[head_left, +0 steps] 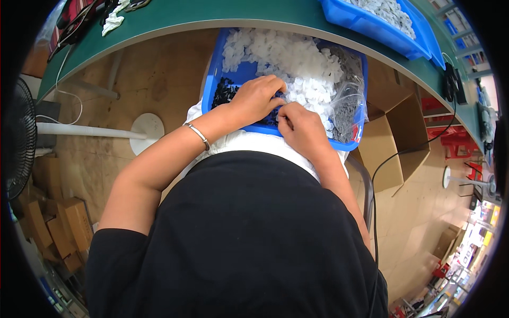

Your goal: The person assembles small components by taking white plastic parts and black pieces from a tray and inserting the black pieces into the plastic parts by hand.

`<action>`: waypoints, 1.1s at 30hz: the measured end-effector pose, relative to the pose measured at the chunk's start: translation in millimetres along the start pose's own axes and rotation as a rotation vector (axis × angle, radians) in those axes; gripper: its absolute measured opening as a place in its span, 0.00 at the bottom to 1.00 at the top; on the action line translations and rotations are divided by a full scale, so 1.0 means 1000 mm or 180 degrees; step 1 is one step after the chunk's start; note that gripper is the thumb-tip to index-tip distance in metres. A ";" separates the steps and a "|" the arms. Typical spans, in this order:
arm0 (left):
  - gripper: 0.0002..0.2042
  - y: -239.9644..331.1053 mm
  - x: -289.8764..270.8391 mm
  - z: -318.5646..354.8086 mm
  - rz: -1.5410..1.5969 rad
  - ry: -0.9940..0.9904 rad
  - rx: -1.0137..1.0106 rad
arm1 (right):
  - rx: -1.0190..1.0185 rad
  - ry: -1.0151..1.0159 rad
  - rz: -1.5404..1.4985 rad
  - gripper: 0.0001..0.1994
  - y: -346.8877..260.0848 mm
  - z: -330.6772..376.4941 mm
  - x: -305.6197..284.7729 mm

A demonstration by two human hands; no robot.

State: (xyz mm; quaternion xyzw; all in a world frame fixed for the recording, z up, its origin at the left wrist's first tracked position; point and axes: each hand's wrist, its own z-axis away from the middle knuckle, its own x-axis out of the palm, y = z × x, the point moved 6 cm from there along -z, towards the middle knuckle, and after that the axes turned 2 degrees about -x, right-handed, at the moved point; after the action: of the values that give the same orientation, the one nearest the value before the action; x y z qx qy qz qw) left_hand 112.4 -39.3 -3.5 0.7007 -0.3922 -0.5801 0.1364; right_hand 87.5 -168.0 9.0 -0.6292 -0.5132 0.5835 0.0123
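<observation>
A blue plastic bin [211,79] rests on my lap, partly under the table edge. White translucent small plastic pieces [297,58] fill its back and middle, and small black parts [225,91] lie at its left. On its right side is a clear plastic bag [348,100] of dark grey pieces. My left hand [259,98] reaches over the bin's front, fingers bent together. Close beside it, my right hand [302,127] is curled with its fingertips near the left hand's. Whatever sits between the fingertips is too small and hidden to make out.
A green table [212,9] curves across the top, with another blue bin [366,24] of pale pieces at its right. An open cardboard box [395,138] stands on the floor to the right. A fan [18,138] and stacked cartons [63,228] are at the left. A black cable [375,212] hangs beside my right arm.
</observation>
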 end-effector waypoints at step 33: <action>0.13 -0.012 -0.006 0.014 0.2592 -0.0598 -0.2142 | 0.2014 0.0818 -0.3586 0.07 0.033 0.016 -0.001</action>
State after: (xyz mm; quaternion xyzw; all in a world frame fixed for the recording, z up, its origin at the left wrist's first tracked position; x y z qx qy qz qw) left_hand 104.1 -23.1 -11.0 0.3546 -0.4352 -0.6341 0.5318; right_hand 97.0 -193.8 -15.8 -0.2951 -0.5622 0.5308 0.5614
